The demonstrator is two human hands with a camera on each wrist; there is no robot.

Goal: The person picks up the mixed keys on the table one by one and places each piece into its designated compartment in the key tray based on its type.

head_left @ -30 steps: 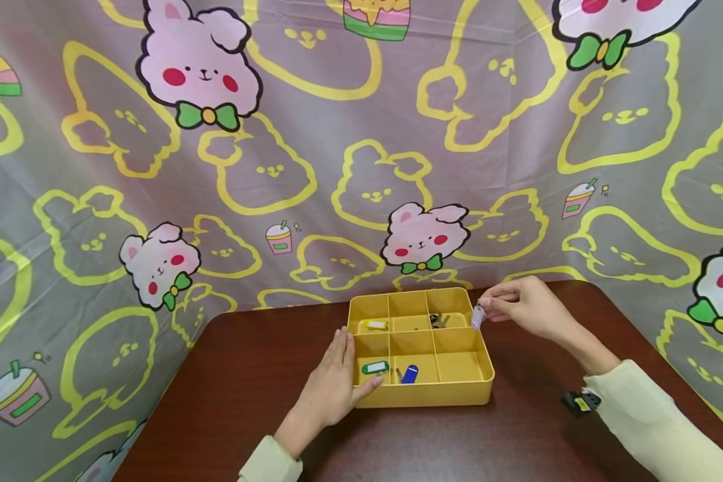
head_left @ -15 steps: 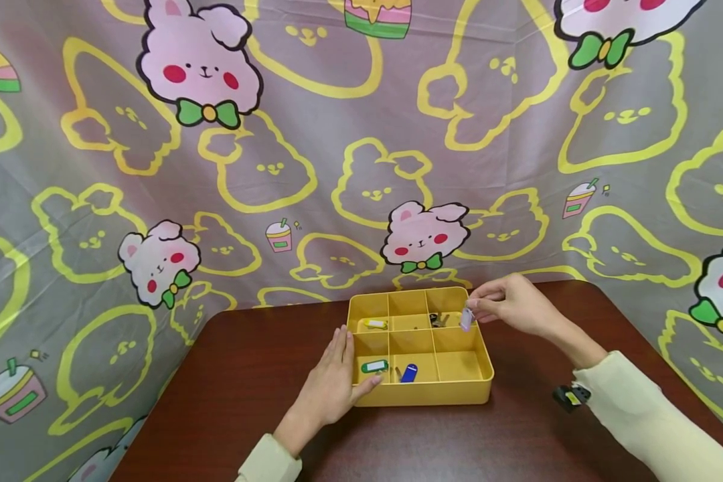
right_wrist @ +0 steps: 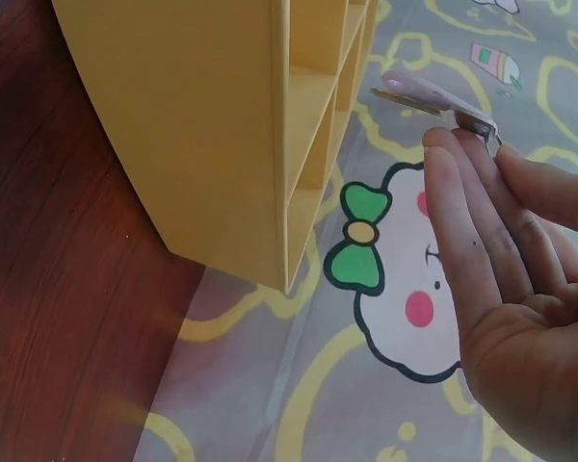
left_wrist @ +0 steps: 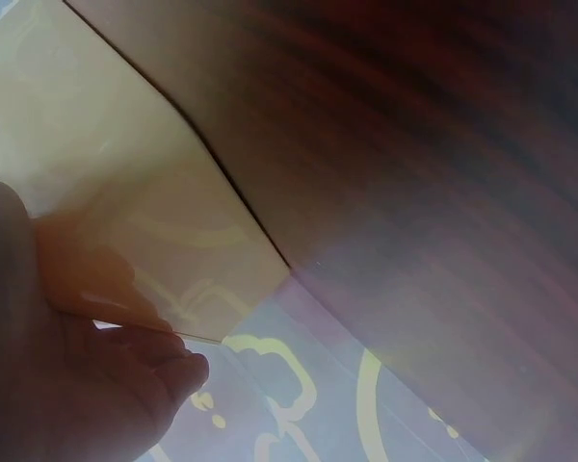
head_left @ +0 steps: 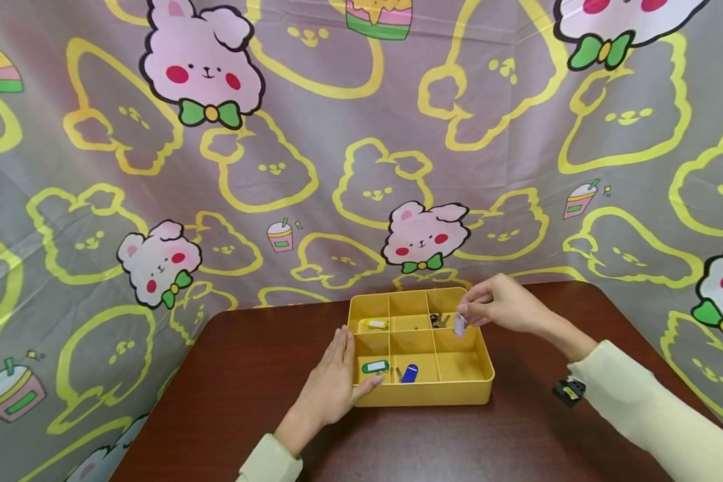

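My right hand point(head_left: 509, 308) pinches the ring of a pale purple key tag point(head_left: 460, 325) between thumb and fingertips. The tag hangs over the back right compartment of a yellow divided box point(head_left: 422, 395); in the right wrist view a key point(right_wrist: 409, 102) lies along the tag. My left hand point(head_left: 331, 381) rests against the box's left side, fingers straight, thumb over the front rim. A green key tag point(head_left: 375, 367) is in the front left compartment, a blue key tag point(head_left: 409, 373) front middle, a yellow key tag point(head_left: 376, 325) back left. A black tag point(head_left: 436, 320) with a key sits back right.
The box stands on a dark red-brown wooden table point(head_left: 247, 375), near its back edge. Behind and beside the table hangs a grey cartoon-print cloth point(head_left: 313, 201). A small black device point(head_left: 569, 391) sits at the right sleeve's cuff.
My right hand has moved left with the purple key tag, from beside the box's right rim to over the back right compartment. The left hand has stayed in place.
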